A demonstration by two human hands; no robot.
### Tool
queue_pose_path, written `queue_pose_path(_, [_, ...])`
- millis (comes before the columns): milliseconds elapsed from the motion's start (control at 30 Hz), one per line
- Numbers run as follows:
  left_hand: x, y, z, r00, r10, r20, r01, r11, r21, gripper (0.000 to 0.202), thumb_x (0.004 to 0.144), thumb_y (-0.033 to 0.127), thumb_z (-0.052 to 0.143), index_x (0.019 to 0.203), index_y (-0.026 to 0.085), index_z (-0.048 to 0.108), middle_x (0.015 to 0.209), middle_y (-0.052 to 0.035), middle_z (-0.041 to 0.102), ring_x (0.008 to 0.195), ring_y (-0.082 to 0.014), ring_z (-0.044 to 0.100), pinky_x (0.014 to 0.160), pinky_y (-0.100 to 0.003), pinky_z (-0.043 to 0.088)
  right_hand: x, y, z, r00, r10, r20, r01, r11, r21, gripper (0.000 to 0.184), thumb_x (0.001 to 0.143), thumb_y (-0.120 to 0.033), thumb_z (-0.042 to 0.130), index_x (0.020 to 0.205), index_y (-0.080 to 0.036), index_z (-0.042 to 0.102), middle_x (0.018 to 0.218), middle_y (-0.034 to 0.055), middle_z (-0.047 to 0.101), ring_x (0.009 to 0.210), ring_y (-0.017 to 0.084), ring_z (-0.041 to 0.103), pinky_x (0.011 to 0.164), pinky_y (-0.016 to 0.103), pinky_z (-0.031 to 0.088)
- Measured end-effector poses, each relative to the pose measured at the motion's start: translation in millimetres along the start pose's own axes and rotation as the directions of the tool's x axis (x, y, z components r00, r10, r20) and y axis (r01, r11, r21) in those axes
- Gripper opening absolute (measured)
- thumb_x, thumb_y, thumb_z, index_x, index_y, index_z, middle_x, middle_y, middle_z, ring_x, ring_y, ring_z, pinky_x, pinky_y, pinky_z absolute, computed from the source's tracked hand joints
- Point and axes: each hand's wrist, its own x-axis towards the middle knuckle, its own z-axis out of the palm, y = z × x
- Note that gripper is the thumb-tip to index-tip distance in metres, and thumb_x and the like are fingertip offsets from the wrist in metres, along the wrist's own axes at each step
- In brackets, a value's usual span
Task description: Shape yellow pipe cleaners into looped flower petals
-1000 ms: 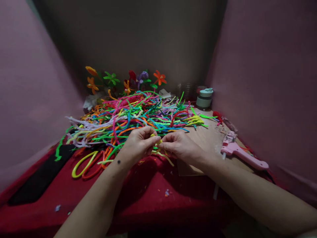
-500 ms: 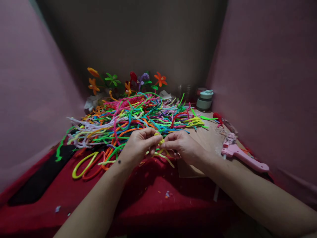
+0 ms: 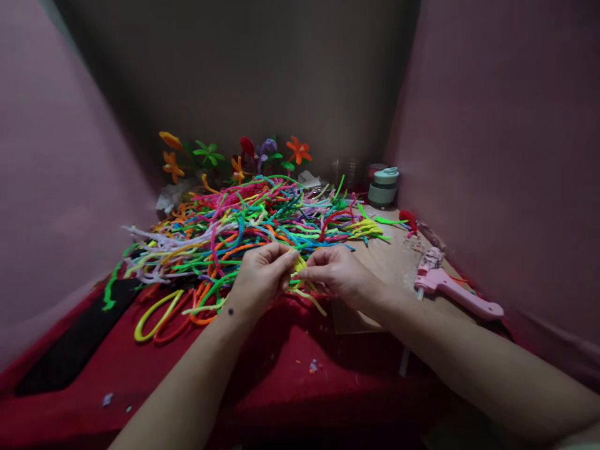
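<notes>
Both my hands meet in the middle, at the near edge of a heap of coloured pipe cleaners [image 3: 262, 219]. Between them is a small yellow bent pipe cleaner [image 3: 300, 265]. My left hand [image 3: 265, 272] pinches its left side with thumb and forefinger. From the right, my right hand [image 3: 335, 272] pinches the same yellow piece, fingertips close to the left ones. My fingers cover part of the piece, so its full shape is hidden. A pale yellow pipe cleaner [image 3: 312, 301] sticks out below the hands.
A pink hot glue gun [image 3: 457, 287] lies at right on a brown board [image 3: 398, 250]. Behind the heap stand several pipe cleaner flowers [image 3: 300, 150] and a lidded cup [image 3: 383, 187]. At left, a black strip [image 3: 77, 337] lies on the red cloth [image 3: 281, 400]. Pink walls flank both sides.
The view has shifted slightly, so most things sit a little further left. Both hands keep their pinch on the yellow pipe cleaner; the fingers have moved slightly around it.
</notes>
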Motion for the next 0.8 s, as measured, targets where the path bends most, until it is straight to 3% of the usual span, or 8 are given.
queue_pose_path(133, [4.6,-4.1,-9.1,0.982,-0.102,0.156,0.115,0.991,-0.074,0.026,0.076,0.037,0.059,0.062,0.017,0.05,0.04,0.0053,0.046,0.031,-0.0049,0.031,0.032,-0.018,0.021,1.6,4.5,0.1,0.987,-0.142,-0.07,0.127,0.975,-0.181,0.014,0.065,-0.019,0.061,0.054,-0.013,0.054,0.049,-0.0038,0.05,0.045,0.006,0.04,0.044,0.019,0.029])
queue_pose_path(300, [5.0,-8.6,-9.6,0.965,-0.093,0.244,0.156,0.954,-0.255,0.025,0.075,0.032,0.061,0.061,0.016,0.047,0.04,0.0081,0.036,0.033,-0.0029,0.025,0.034,-0.017,0.017,2.4,0.4,-1.3,1.0,-0.011,0.028,0.012,0.999,-0.039,0.02,0.064,-0.023,0.064,0.052,-0.015,0.051,0.04,-0.0063,0.044,0.036,0.004,0.034,0.038,0.019,0.024])
queue_pose_path(400, [4.3,-7.7,-7.8,0.972,-0.084,0.221,0.134,0.966,-0.222,0.025,0.076,0.032,0.06,0.062,0.016,0.048,0.041,0.008,0.035,0.034,-0.003,0.025,0.034,-0.017,0.017,2.7,-0.7,-2.5,0.995,0.038,0.09,-0.04,0.999,0.022,0.021,0.063,-0.024,0.065,0.052,-0.015,0.05,0.039,-0.0065,0.044,0.033,0.004,0.032,0.036,0.019,0.021])
queue_pose_path(567, [4.8,-7.1,-9.9,0.982,-0.053,0.181,0.077,0.989,-0.129,0.021,0.077,0.037,0.059,0.073,0.017,0.056,0.045,0.0059,0.046,0.035,-0.0047,0.034,0.036,-0.018,0.022,2.8,2.0,-3.3,0.998,0.0,0.055,0.001,1.0,-0.012,0.019,0.063,-0.021,0.064,0.051,-0.015,0.05,0.039,-0.0064,0.043,0.035,0.004,0.032,0.037,0.02,0.021])
queue_pose_path(667, [4.8,-7.5,-10.0,0.983,-0.055,0.178,0.074,0.992,-0.102,0.023,0.077,0.037,0.058,0.069,0.016,0.055,0.042,0.0049,0.047,0.035,-0.005,0.035,0.037,-0.018,0.023,2.3,3.2,-3.4,0.998,-0.015,0.067,0.018,0.998,-0.055,0.019,0.064,-0.021,0.063,0.051,-0.015,0.051,0.041,-0.0062,0.042,0.037,0.004,0.031,0.038,0.02,0.021])
queue_pose_path(800, [4.4,-7.0,-7.3,0.981,-0.049,0.187,0.081,0.982,-0.168,0.019,0.076,0.032,0.059,0.068,0.016,0.054,0.042,0.0056,0.047,0.035,-0.0046,0.034,0.037,-0.018,0.023,1.7,3.2,-3.9,0.989,-0.013,0.145,0.021,0.999,-0.049,0.017,0.067,-0.021,0.059,0.053,-0.014,0.054,0.042,-0.0055,0.042,0.038,0.004,0.031,0.039,0.021,0.022])
